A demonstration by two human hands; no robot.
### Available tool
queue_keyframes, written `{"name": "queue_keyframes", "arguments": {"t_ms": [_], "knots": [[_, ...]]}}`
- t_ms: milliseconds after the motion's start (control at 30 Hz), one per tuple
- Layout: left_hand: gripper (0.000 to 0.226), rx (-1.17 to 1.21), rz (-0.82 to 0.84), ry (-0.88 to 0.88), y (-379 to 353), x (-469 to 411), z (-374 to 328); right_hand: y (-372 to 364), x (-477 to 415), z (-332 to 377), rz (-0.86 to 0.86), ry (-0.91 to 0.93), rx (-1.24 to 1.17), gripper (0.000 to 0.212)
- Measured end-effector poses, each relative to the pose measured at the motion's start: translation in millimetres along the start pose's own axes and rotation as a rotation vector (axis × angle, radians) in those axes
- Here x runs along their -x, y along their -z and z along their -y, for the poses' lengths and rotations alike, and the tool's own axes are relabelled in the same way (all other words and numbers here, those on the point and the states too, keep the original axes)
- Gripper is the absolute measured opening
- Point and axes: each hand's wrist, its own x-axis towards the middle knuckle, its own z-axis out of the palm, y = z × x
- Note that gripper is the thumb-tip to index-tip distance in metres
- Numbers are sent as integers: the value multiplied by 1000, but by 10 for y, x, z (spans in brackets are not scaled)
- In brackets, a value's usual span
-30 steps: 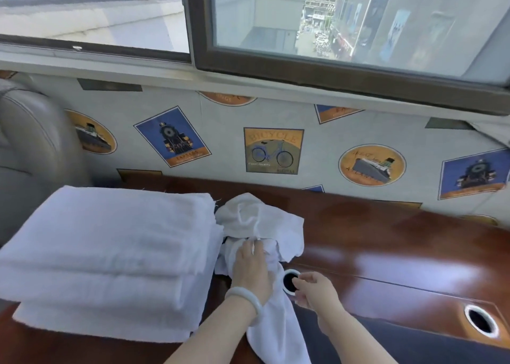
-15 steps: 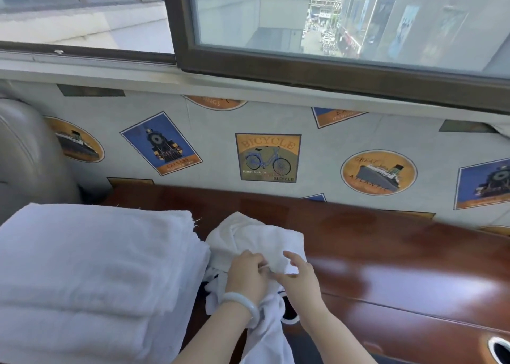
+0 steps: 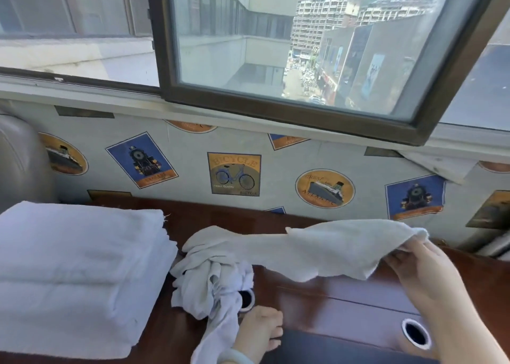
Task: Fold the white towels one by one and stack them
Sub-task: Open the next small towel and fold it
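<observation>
A crumpled white towel (image 3: 276,250) lies on the brown desk (image 3: 345,300), one end stretched out to the right and lifted. My right hand (image 3: 419,269) pinches that raised end above the desk. The bunched part of the towel sits beside a stack of folded white towels (image 3: 80,269) on the left, and a strand hangs over the front edge. My left hand (image 3: 259,332), with a pale bangle on its wrist, is low at the desk's front edge beside this strand, fingers curled. Whether it grips the cloth is hidden.
Two round cable holes (image 3: 416,333) (image 3: 246,299) are set in the desk near its front. A grey padded chair back (image 3: 19,167) stands at the far left. Behind the desk rises a wall with poster prints (image 3: 234,174), under a window (image 3: 289,46).
My right hand took one end of the towel and drew it out to the right and up. My left hand slid down off the bunch to the desk's front edge. The view tilted upward.
</observation>
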Motion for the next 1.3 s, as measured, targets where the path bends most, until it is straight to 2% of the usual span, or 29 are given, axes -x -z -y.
{"name": "queue_keyframes", "arguments": {"t_ms": [100, 200, 300, 367, 433, 500, 600, 700, 733, 800, 833, 900, 967, 1000, 1067, 1133, 1200, 1300], "knots": [[33, 62, -55, 87, -331, 38, 270, 923, 31, -2, -252, -195, 199, 17], [28, -11, -115, 189, -679, 65, 645, 1881, 227, -371, -473, -462, 235, 18], [9, -47, -149, 299, -1004, 102, 1000, 2570, 460, -800, -510, -739, 299, 12], [18, -53, -172, 346, -1212, 84, 1190, 2842, 503, -1008, -483, -836, 483, 8], [24, -61, -191, 351, -1402, 56, 1279, 2917, 459, -1108, -413, -749, 824, 13], [20, -73, -209, 366, -1567, 8, 1293, 2799, 337, -1129, -281, -512, 1191, 23], [14, -83, -214, 368, -1709, -111, 1250, 2451, 25, -1172, -51, -289, 1284, 33], [14, -56, -225, 326, -1732, -250, 1165, 2224, -364, -1359, 94, -285, 1370, 49], [6, -55, -223, 296, -1726, -275, 1130, 2199, -430, -1427, 114, -330, 1427, 51], [29, -129, -206, 232, -1636, -410, 1092, 2243, -490, -1549, 78, -392, 1514, 41], [33, -188, -194, 184, -1597, -484, 1073, 2293, -495, -1594, 40, -403, 1550, 36], [26, -346, -181, 94, -1573, -669, 1070, 2399, -464, -1643, -21, -362, 1634, 33], [30, -597, -154, -9, -1630, -896, 1074, 2531, -395, -1651, -62, -333, 1703, 33], [32, -756, -124, -75, -1698, -1017, 1057, 2606, -354, -1650, -94, -345, 1649, 31], [39, -1069, -43, -245, -1903, -1236, 980, 2728, -262, -1590, -159, -376, 1382, 26], [51, -1357, 32, -384, -2075, -1422, 874, 2758, -165, -1441, -121, -394, 1143, 23], [68, -1604, 46, -397, -2151, -1563, 743, 2765, -88, -1258, -83, -386, 933, 21], [87, -1841, 69, -359, -2112, -1674, 581, 2820, 10, -929, 43, -304, 834, 18]]}}
